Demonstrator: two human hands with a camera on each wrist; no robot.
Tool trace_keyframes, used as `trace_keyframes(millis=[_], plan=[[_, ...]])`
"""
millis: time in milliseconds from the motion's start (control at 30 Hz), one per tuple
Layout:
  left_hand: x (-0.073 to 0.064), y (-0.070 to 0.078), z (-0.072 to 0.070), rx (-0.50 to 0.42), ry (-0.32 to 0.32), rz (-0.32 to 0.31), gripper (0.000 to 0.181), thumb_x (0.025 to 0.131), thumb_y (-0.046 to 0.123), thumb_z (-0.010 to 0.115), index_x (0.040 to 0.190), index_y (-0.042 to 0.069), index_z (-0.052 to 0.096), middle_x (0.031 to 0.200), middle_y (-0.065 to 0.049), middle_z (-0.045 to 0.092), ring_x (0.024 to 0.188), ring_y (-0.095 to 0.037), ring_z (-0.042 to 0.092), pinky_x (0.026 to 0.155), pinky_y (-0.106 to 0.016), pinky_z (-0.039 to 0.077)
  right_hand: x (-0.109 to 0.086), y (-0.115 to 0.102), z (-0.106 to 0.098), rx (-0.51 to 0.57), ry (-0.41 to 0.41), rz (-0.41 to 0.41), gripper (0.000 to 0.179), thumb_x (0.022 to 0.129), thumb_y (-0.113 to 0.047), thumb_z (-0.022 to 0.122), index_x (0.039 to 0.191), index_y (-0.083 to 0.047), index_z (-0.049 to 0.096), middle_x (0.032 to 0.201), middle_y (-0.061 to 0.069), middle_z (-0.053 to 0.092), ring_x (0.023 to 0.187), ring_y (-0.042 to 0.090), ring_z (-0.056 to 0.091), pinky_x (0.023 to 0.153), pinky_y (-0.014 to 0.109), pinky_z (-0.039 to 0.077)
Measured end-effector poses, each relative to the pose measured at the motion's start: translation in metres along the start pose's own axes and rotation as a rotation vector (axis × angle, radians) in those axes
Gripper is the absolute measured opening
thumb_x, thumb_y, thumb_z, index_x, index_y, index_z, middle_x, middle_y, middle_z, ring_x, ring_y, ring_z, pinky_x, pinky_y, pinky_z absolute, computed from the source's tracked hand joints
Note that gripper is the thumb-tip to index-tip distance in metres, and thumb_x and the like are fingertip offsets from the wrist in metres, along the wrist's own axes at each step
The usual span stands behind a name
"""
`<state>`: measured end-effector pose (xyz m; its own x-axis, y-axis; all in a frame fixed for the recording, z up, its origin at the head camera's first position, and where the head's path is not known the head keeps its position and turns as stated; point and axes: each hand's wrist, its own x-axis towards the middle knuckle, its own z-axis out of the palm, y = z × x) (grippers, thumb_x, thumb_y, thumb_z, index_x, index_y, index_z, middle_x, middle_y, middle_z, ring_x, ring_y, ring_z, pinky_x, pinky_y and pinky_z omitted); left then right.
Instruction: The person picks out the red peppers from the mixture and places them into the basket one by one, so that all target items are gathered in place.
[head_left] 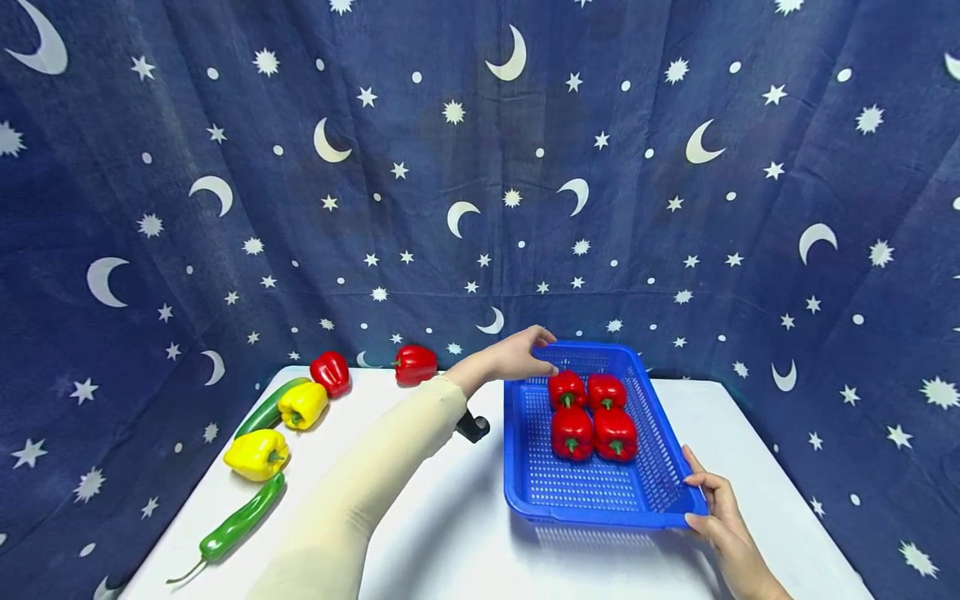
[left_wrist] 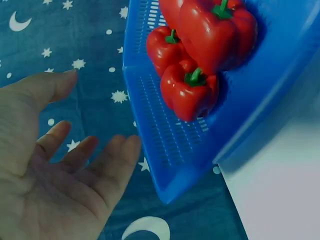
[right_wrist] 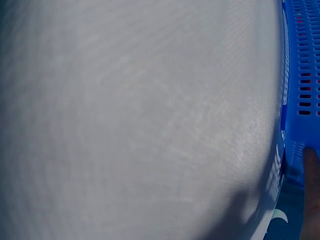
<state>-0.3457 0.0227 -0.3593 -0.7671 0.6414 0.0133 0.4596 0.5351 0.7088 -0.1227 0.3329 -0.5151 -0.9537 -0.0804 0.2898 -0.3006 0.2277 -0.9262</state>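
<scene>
A blue perforated plastic basket [head_left: 517, 450] has several red bell peppers [head_left: 572, 433] clustered in it, stems up. My left hand [head_left: 517, 354] is at its far left corner, thumb over the rim and fingers spread beyond it. The left wrist view shows that hand [left_wrist: 55, 185] with fingers apart, the fingertips right at the basket's edge [left_wrist: 155, 180]. At the near right corner my right hand [head_left: 727, 525] grips the basket, thumb at the front and fingers along the side. Only one finger [right_wrist: 311, 185] shows against the basket wall [right_wrist: 300, 130] in the right wrist view.
On the white table [head_left: 427, 517], a red pepper [head_left: 415, 365] lies at the back. To the left lie another red pepper [head_left: 331, 373], two yellow peppers [head_left: 257, 455], a cucumber-like green vegetable [head_left: 268, 408] and a long green chili [head_left: 242, 518]. A moon-and-star curtain [head_left: 450, 250] hangs behind.
</scene>
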Motion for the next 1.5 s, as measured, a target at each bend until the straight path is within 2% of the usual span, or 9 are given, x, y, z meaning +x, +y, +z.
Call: trace_keyframes(millis=[267,467,567,867,1033,1167,1300,1400,1500], plan=[[-0.015,-0.017,-0.014,-0.103,0.117,0.014,0.063,0.098,0.023,0.068,0.152,0.006,0.042,0.154,-0.019,0.044,0.137,-0.036,0.049,0.110,-0.046,0.044,0.000,0.001,-0.001,0.032,-0.016,-0.008,0.041,0.094,0.010,0.038,0.132,0.003,0.025,0.172,-0.002,0.005,0.139,-0.016,0.024,0.098,0.012,0.037],[-0.023,-0.035,-0.021,-0.088,0.240,0.008,0.061,0.097,0.021,0.067,0.151,0.006,0.043,0.151,-0.017,0.044,0.136,-0.037,0.050,0.109,-0.046,0.045,0.001,0.003,-0.001,0.011,-0.015,0.012,0.040,0.096,0.006,0.040,0.133,0.000,0.026,0.172,-0.003,0.005,0.141,-0.015,0.021,0.096,0.012,0.038],[-0.027,-0.045,-0.023,-0.060,0.276,-0.004,0.061,0.097,0.022,0.067,0.151,0.007,0.044,0.152,-0.017,0.044,0.137,-0.037,0.048,0.110,-0.047,0.043,0.001,0.003,-0.002,0.021,-0.013,0.023,0.039,0.097,0.006,0.039,0.133,0.000,0.025,0.172,-0.003,0.004,0.142,-0.015,0.021,0.095,0.012,0.038],[-0.045,-0.076,-0.033,0.011,0.291,-0.059,0.062,0.096,0.021,0.068,0.151,0.006,0.044,0.152,-0.018,0.044,0.139,-0.036,0.045,0.114,-0.048,0.038,0.001,0.002,-0.003,-0.011,0.000,0.065,0.039,0.098,0.004,0.041,0.133,-0.003,0.026,0.172,-0.003,0.005,0.142,-0.014,0.020,0.094,0.011,0.037],[-0.053,-0.098,-0.041,0.081,0.299,-0.071,0.062,0.095,0.019,0.069,0.150,0.003,0.045,0.152,-0.017,0.045,0.141,-0.033,0.042,0.116,-0.047,0.035,0.001,0.001,-0.002,-0.005,-0.002,0.048,0.040,0.096,0.006,0.039,0.132,-0.001,0.025,0.172,-0.003,0.005,0.141,-0.015,0.021,0.095,0.011,0.037],[-0.062,-0.115,-0.047,0.130,0.326,-0.104,0.061,0.094,0.019,0.069,0.148,0.002,0.047,0.152,-0.018,0.046,0.148,-0.036,0.032,0.120,-0.049,0.028,0.002,0.001,-0.002,-0.026,-0.001,0.038,0.040,0.096,0.005,0.040,0.132,-0.001,0.025,0.172,-0.002,0.006,0.141,-0.015,0.021,0.095,0.011,0.037],[-0.071,-0.130,-0.053,0.149,0.326,-0.168,0.062,0.094,0.021,0.069,0.150,0.005,0.046,0.158,-0.019,0.039,0.152,-0.038,0.023,0.121,-0.052,0.023,0.002,0.001,-0.001,-0.031,0.004,0.042,0.039,0.097,0.004,0.039,0.133,-0.002,0.025,0.172,-0.002,0.006,0.140,-0.016,0.022,0.095,0.011,0.038],[-0.076,-0.140,-0.057,0.153,0.322,-0.207,0.064,0.094,0.022,0.068,0.152,0.007,0.044,0.161,-0.019,0.033,0.150,-0.037,0.028,0.119,-0.054,0.027,0.002,0.001,-0.001,-0.022,0.003,0.037,0.038,0.097,0.005,0.038,0.133,-0.001,0.025,0.172,-0.001,0.006,0.139,-0.017,0.022,0.095,0.010,0.039],[-0.079,-0.149,-0.060,0.174,0.338,-0.229,0.065,0.093,0.022,0.068,0.152,0.005,0.044,0.159,-0.020,0.036,0.146,-0.039,0.033,0.118,-0.054,0.030,0.001,0.001,0.000,-0.021,0.004,0.033,0.039,0.096,0.006,0.038,0.133,-0.001,0.025,0.172,-0.001,0.007,0.139,-0.017,0.022,0.095,0.010,0.039]])
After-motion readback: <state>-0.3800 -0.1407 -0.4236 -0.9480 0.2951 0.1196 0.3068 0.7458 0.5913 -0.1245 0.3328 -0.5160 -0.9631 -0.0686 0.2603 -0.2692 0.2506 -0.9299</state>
